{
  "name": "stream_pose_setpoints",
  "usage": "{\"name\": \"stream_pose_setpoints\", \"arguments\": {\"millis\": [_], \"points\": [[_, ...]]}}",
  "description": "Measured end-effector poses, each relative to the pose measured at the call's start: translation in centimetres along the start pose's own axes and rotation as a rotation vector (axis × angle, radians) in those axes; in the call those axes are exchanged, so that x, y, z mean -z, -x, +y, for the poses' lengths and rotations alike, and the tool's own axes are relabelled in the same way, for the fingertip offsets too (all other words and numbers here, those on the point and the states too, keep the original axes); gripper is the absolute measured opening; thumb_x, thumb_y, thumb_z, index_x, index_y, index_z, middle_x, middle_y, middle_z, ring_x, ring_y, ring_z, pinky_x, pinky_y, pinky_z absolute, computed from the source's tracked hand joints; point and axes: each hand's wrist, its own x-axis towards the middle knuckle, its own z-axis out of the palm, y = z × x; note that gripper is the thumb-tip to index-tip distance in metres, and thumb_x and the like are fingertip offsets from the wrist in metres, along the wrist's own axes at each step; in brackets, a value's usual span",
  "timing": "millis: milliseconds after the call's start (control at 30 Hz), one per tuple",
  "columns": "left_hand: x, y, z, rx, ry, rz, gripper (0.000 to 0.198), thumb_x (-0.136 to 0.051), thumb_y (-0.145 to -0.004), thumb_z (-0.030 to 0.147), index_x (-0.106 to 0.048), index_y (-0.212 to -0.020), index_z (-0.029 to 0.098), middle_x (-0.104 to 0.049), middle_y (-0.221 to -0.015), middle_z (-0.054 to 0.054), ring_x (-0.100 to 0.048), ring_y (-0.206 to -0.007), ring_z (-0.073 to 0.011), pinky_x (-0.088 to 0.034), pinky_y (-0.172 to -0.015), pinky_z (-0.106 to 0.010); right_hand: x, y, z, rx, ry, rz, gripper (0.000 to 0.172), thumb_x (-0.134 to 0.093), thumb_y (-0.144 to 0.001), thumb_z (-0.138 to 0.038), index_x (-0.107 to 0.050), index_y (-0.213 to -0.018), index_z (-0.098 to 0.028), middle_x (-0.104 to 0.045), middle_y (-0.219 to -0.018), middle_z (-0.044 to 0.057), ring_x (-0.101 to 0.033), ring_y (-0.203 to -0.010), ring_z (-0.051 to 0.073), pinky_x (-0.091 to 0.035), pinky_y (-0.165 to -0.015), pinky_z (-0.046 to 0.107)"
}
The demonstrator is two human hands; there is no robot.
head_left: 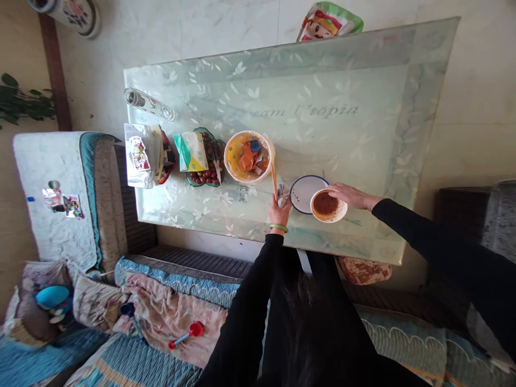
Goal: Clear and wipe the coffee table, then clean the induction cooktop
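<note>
On the pale green, leaf-printed glass tabletop [322, 134], a clear glass bottle [149, 104] lies on its side at far left, beside a clear plastic bag of packaged food [141, 156]. Next comes a green glass dish of red dates [212, 167] with a tissue packet [190, 151] resting on it, then a round yellow-lined bowl [249, 158] holding orange scraps. The left hand [279, 210], wearing a green bangle, has its grip closed around pale wooden chopsticks [274, 180], which reach up to that bowl's rim. Just to their right lies a white enamel plate with a dark blue rim [302, 194]. The right hand [355, 196] has its grip clamped on a cream bowl of reddish-brown sauce [324, 205], which overlaps the plate's right edge, sauce smeared up its inner wall.
</note>
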Motion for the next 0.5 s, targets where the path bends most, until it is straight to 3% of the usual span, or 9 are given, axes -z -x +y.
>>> {"name": "stream_pose_setpoints", "arguments": {"millis": [100,233,500], "points": [[-0.5,-0.4,1.3,-0.034,-0.069,-0.036,0.05,-0.078,-0.088,0.025,-0.064,-0.136,0.024,-0.077,-0.126,-0.01,-0.075,-0.112,-0.0253,-0.058,-0.1,-0.04,-0.8,1.9,0.5,-0.073,-0.083,0.009,0.045,-0.044,-0.099,-0.055,-0.076,-0.112,-0.027,-0.078,-0.12,0.008,-0.068,-0.117,0.035,-0.05,-0.112,0.049],[-1.7,-0.8,2.6,-0.072,-0.176,-0.092,0.051,-0.076,-0.09,0.028,-0.062,-0.139,0.024,-0.075,-0.13,-0.012,-0.072,-0.118,-0.0275,-0.056,-0.102,-0.04,-1.7,4.3,1.5,-0.137,-0.245,0.177,0.045,-0.047,-0.098,-0.056,-0.074,-0.119,-0.028,-0.076,-0.129,0.006,-0.065,-0.128,0.034,-0.047,-0.118,0.05],[-4.3,-2.5,4.4,-0.077,-0.494,-0.155,0.063,-0.073,-0.093,0.035,-0.053,-0.153,0.028,-0.067,-0.141,-0.013,-0.065,-0.131,-0.0342,-0.054,-0.106,-0.048,-4.0,6.3,2.2,-0.124,-0.334,0.418,0.042,-0.045,-0.1,-0.054,-0.073,-0.112,-0.025,-0.074,-0.12,0.008,-0.067,-0.119,0.03,-0.048,-0.114,0.048]]}}
